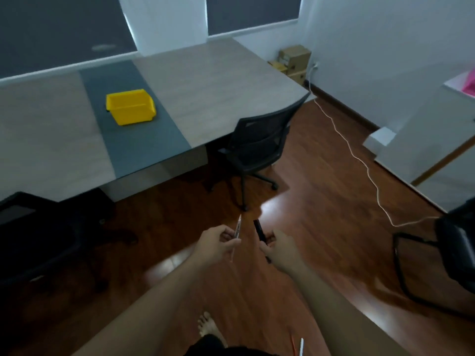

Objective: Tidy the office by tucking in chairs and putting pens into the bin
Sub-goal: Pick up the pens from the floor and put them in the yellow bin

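Note:
My left hand (217, 244) is shut on a clear pen (237, 231) whose tip points up and away. My right hand (280, 249) grips a black pen (259, 229). Both hands are held out over the wooden floor, a step short of the desk. A yellow bin (131, 106) stands open on the dark strip of the desk (205, 86), far left of my hands. A black mesh chair (259, 147) sits at the desk's right corner, turned at an angle and only partly under it. Another black chair (38, 235) stands at the left.
A third black chair (452, 253) is at the right edge. A white cable (359, 160) runs across the floor from the wall. Cardboard boxes (293, 61) are stacked in the far corner. Two more pens (297, 346) show at the bottom edge near my bare foot (208, 327).

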`<state>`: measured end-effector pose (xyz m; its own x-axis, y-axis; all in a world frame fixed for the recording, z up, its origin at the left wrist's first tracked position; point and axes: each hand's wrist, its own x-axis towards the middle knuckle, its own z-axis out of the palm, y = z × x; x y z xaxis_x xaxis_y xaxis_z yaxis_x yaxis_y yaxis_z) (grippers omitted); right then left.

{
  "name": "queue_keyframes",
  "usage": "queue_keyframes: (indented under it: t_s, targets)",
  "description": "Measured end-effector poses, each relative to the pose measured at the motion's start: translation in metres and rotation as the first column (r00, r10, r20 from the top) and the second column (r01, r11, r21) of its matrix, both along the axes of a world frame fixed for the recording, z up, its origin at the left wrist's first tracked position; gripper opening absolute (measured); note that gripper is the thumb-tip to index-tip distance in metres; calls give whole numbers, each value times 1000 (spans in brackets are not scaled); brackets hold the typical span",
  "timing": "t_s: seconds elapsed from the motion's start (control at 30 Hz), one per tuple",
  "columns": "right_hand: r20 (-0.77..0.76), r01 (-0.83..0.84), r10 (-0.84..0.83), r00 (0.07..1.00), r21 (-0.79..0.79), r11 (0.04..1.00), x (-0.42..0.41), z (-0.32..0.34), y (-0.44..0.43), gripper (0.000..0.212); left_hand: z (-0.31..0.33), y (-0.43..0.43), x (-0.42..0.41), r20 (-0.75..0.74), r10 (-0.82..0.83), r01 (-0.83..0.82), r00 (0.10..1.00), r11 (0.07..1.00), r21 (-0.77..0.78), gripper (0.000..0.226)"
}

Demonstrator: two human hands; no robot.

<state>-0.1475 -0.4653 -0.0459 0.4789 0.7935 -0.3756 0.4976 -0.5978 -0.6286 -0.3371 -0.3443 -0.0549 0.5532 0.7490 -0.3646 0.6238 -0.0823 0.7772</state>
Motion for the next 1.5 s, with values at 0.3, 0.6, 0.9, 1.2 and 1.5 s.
queue_keyframes:
  t_s: [0.3, 0.6, 0.9, 1.2, 1.5]
  targets:
    - [-25, -151, 151, 988, 6, 989, -60, -17, 125, 15, -8, 103, -90, 10, 238, -238, 971, 971, -20, 10]
    - [-48, -308, 306, 951, -44, 950, -65, -31, 245, 15, -26, 170, -125, -20, 424, -424, 906, 905, -28, 10]
    - [-60, -405, 404, 913, -10, 914, -44, -32, 421, 15, -15, 303, -124, -47, 583, -583, 811, 812, 21, 19]
    - [-89, -466, 463, 882, -10, 885, 4, -25, 550, 15, 2, 407, -92, -3, 677, -677, 736, 736, 5, 13]
    - [-117, -480, 481, 869, 35, 876, 32, -22, 642, 14, 0, 488, -70, 0, 705, -703, 709, 707, 81, 19]
